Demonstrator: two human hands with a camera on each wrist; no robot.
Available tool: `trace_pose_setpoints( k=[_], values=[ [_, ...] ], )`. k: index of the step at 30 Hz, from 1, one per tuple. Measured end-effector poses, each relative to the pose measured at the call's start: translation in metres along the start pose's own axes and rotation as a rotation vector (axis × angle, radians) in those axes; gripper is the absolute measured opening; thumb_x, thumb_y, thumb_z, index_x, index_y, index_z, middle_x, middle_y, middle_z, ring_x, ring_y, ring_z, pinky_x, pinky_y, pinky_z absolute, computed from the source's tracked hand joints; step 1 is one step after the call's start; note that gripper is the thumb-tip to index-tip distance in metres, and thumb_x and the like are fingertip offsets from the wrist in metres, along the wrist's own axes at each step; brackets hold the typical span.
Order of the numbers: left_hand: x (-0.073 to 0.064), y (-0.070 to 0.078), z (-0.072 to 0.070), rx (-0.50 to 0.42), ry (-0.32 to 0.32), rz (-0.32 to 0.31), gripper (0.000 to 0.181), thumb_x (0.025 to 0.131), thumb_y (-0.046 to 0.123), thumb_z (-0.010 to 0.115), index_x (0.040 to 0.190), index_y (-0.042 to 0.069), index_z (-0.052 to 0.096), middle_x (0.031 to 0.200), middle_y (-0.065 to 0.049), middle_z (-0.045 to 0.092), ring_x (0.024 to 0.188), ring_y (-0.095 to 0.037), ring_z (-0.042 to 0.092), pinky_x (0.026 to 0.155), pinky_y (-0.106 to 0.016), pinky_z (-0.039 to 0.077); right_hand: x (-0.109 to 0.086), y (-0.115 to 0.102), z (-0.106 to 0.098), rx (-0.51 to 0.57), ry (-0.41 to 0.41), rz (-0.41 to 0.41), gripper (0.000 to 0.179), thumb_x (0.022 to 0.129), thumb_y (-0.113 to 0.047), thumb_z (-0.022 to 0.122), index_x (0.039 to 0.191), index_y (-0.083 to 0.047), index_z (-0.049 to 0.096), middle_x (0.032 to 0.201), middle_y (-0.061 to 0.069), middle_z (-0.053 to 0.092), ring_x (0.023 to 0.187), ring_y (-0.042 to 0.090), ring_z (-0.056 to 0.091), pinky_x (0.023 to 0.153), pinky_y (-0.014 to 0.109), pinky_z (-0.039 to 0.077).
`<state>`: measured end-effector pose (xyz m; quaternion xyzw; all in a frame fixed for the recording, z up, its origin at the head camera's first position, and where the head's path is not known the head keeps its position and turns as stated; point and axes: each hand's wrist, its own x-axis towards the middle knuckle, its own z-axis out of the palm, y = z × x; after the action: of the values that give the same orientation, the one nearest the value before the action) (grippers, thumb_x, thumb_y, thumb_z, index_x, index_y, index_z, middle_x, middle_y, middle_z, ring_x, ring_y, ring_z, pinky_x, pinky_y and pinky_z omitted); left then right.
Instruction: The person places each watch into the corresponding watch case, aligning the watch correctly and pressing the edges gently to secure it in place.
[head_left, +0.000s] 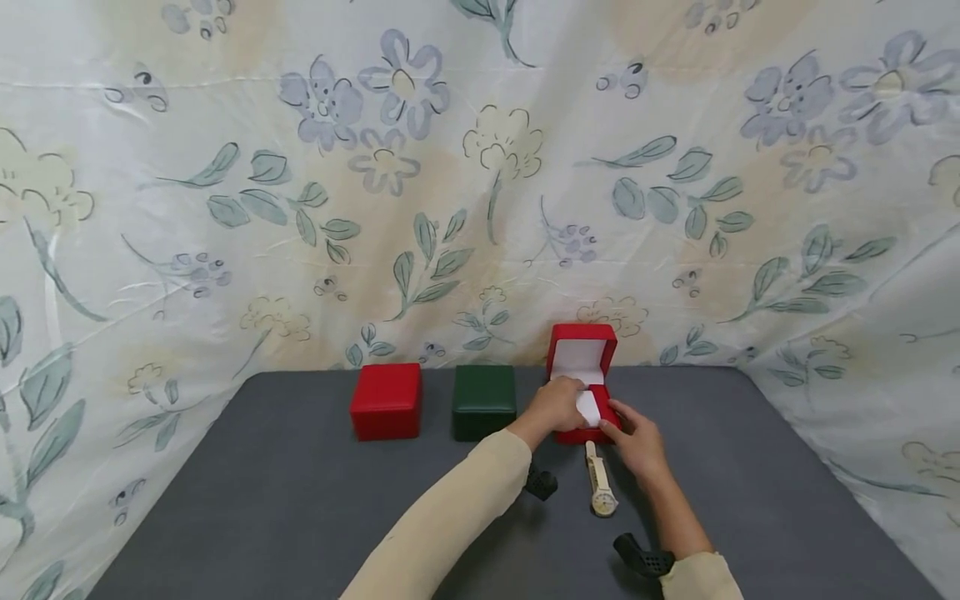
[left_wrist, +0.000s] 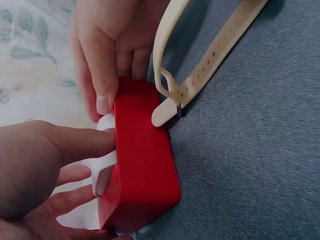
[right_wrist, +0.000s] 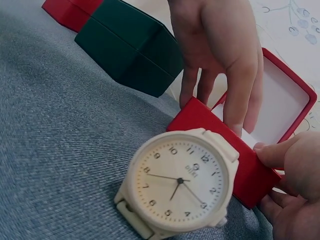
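Observation:
An open red watch box [head_left: 576, 436] stands at the back right, its white-lined lid [head_left: 582, 353] tipped up and back. Inside it sits a white cushion [head_left: 587, 407]. My left hand [head_left: 557, 405] reaches in from the left and pinches the cushion, thumb at the front and fingers behind, as the left wrist view shows. At the right front corner, my right hand [head_left: 642, 443] grips the box, its thumb [right_wrist: 275, 154] over the rim. A cream wristwatch [head_left: 602, 493] lies in front of the box, dial toward me in the head view.
Left of the open box stand a closed dark green box [head_left: 483, 403] and a closed red box [head_left: 386, 402]. All rest near the back edge of the grey table [head_left: 300, 508]. A floral curtain [head_left: 480, 192] hangs behind and at both sides.

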<state>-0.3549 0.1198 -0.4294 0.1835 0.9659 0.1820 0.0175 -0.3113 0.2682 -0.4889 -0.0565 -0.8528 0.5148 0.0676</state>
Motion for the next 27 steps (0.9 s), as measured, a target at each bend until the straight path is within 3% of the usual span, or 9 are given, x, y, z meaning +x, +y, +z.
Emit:
trace_pose_setpoints(
  k=[7, 11, 27],
  values=[
    [0.007, -0.004, -0.001, -0.035, -0.079, -0.094, 0.066, 0.074, 0.027, 0.082, 0.134, 0.026, 0.056, 0.126, 0.003, 0.061, 0.103, -0.018, 0.055, 0.093, -0.038, 0.05, -0.001, -0.001, 0.005, 0.026, -0.007, -0.011, 0.055, 0.095, -0.018, 0.061, 0.145, -0.007, 0.042, 0.146, 0.024, 0.043, 0.134, 0.04, 0.044, 0.105, 0.05, 0.042],
    [0.007, -0.003, -0.003, -0.032, -0.11, -0.115, 0.066, 0.074, 0.028, 0.081, 0.135, 0.026, 0.056, 0.126, 0.002, 0.061, 0.103, -0.019, 0.054, 0.093, -0.039, 0.05, -0.001, -0.001, 0.005, 0.036, -0.016, 0.003, 0.056, 0.095, -0.019, 0.061, 0.146, -0.007, 0.041, 0.148, 0.024, 0.041, 0.136, 0.04, 0.041, 0.106, 0.05, 0.041],
    [0.01, 0.013, 0.002, 0.078, -0.054, -0.105, 0.061, 0.074, 0.031, 0.08, 0.131, 0.028, 0.058, 0.118, 0.005, 0.064, 0.098, -0.015, 0.056, 0.088, -0.038, 0.052, 0.0, 0.002, -0.001, 0.025, 0.021, 0.026, 0.058, 0.094, -0.023, 0.063, 0.147, -0.011, 0.042, 0.148, 0.023, 0.041, 0.137, 0.04, 0.04, 0.105, 0.051, 0.042]
  ],
)
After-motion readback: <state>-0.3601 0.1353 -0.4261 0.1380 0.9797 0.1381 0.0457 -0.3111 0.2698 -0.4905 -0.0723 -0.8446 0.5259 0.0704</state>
